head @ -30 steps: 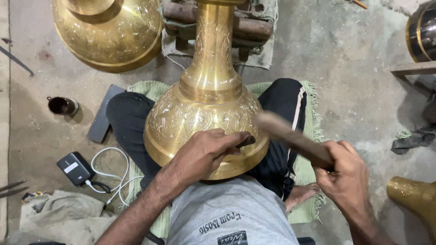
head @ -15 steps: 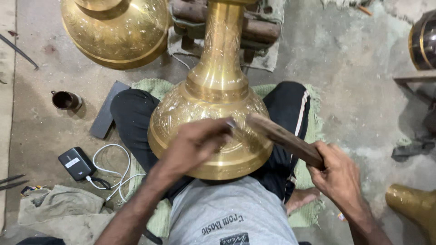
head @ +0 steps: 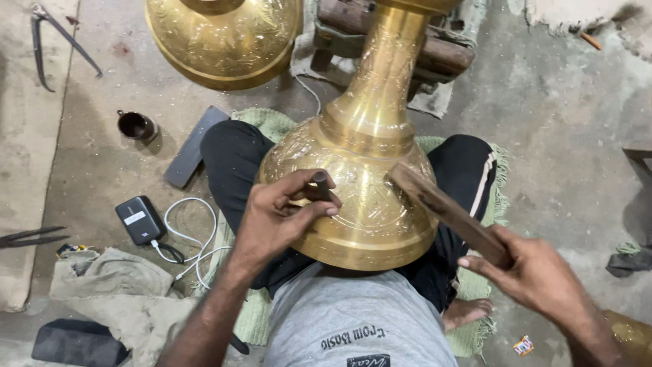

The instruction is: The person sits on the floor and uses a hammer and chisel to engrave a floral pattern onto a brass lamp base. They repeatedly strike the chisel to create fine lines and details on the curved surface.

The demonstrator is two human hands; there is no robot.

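i'm seeing the left hand (head: 282,217) pinching a small dark chisel (head: 322,187) between thumb and fingers, its tip pressing against the engraved belly of the brass vase (head: 360,170), which is lying across the person's lap with its neck pointing away from the grip. the right hand (head: 536,275) is wrapping closed around one end of a wooden mallet (head: 445,212), whose far end is hovering just beside the chisel, over the vase, not touching it as far as i can tell. beyond the left grip, a second brass vessel (head: 224,41) is sitting on the floor; out to the left of it, a power bank (head: 139,219) with a white cable (head: 187,238) and a small dark cup (head: 136,125) are lying.
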